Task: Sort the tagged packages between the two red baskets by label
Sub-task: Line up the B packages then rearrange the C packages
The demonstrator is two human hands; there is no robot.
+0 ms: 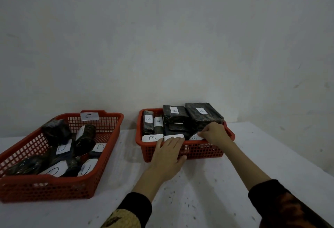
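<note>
Both your hands are at the near wall of the basket (202, 151) in front of you, the one filled with dark wrapped packages carrying B tags. Your left hand (169, 152) lies flat with its fingers fairly straight over the near rim, fingertips touching a white tag (173, 137) at the front of the row; it grips nothing. Your right hand (213, 132) is just beyond and to the right of it, fingers curled down onto the package (196, 136) at the near right corner, and it seems to pinch that package's tag or edge, though the fingertips hide the contact, so you cannot be sure how firm the hold is. That package lies directly under your right hand, its tag facing up and toward you, its long side apparently running along the basket's near wall. The right hand is the nearer one, so any lift belongs to it. The other basket (59, 188), marked C, sits well to the left of your left hand, and anything leaving for it must cross in front of that hand. A large package (203, 113) is stacked just beyond your right knuckles.
</note>
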